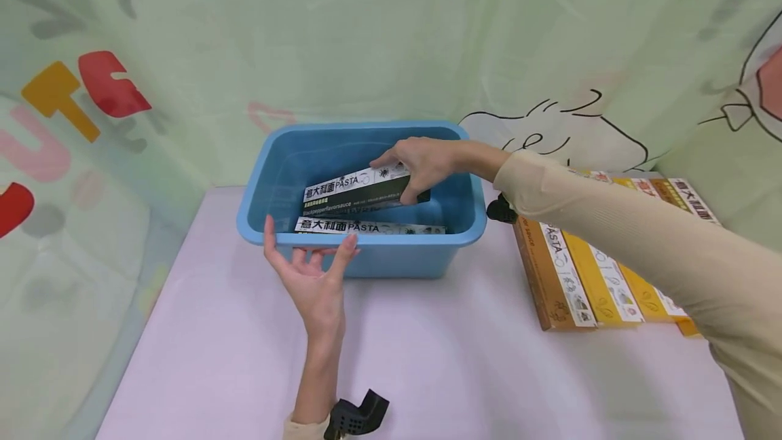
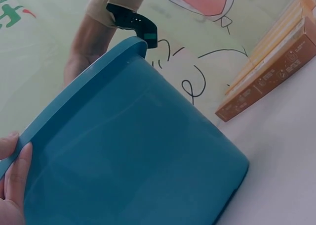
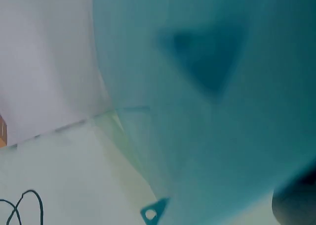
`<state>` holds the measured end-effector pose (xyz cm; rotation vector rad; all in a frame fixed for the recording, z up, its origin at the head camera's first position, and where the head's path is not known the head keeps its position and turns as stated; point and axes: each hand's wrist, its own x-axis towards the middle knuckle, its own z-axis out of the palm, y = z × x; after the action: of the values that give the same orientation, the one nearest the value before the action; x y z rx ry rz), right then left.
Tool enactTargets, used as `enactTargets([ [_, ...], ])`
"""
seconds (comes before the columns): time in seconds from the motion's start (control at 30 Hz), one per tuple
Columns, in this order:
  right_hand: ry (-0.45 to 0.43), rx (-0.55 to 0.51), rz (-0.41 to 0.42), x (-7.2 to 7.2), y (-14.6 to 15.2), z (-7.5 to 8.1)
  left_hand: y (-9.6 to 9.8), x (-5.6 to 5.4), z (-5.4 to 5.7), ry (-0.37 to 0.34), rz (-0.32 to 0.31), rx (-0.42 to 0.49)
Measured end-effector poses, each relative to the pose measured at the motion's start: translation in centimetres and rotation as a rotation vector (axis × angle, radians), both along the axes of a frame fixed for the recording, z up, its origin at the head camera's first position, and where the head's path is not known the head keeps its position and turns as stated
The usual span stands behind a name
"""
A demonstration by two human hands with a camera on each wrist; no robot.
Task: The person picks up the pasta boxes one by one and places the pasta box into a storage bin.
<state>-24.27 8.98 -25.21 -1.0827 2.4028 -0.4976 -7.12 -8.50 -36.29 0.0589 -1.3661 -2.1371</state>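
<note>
A blue plastic bin (image 1: 391,260) stands on the table in the head view. My left hand (image 1: 311,290) holds its near rim, and in the left wrist view the thumb and fingers (image 2: 19,175) pinch that rim from both sides. Inside the bin, my right hand (image 1: 421,160) grips the right end of a black-and-white pasta box (image 1: 360,194), labelled black pepper flavor sauce. This box lies tilted, its right end higher. Another pasta box (image 1: 373,227) lies along the near wall, partly hidden by the rim. Blue bin wall (image 3: 207,136) fills most of the right wrist view, hiding the right hand.
Right of the bin, a row of brown and yellow pasta boxes (image 1: 556,277) lies on the white table (image 1: 464,358), partly covered by the right sleeve (image 1: 617,236). A green printed curtain (image 1: 379,32) hangs right behind the bin.
</note>
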Motion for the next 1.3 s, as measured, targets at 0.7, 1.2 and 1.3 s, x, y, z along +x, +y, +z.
enactTargets([
  [0.7,-0.088,0.017,0.061,-1.5,-0.5,0.3,-0.3,0.2,0.0,0.014,0.037,-0.011],
  [1.2,-0.159,0.013,0.003,-2.4,2.4,-0.3,0.5,0.3,-0.1,0.013,0.007,-0.011],
  [1.3,-0.189,-0.033,-0.02,-2.3,3.2,-0.3,0.6,0.3,-0.1,0.01,0.0,-0.009],
])
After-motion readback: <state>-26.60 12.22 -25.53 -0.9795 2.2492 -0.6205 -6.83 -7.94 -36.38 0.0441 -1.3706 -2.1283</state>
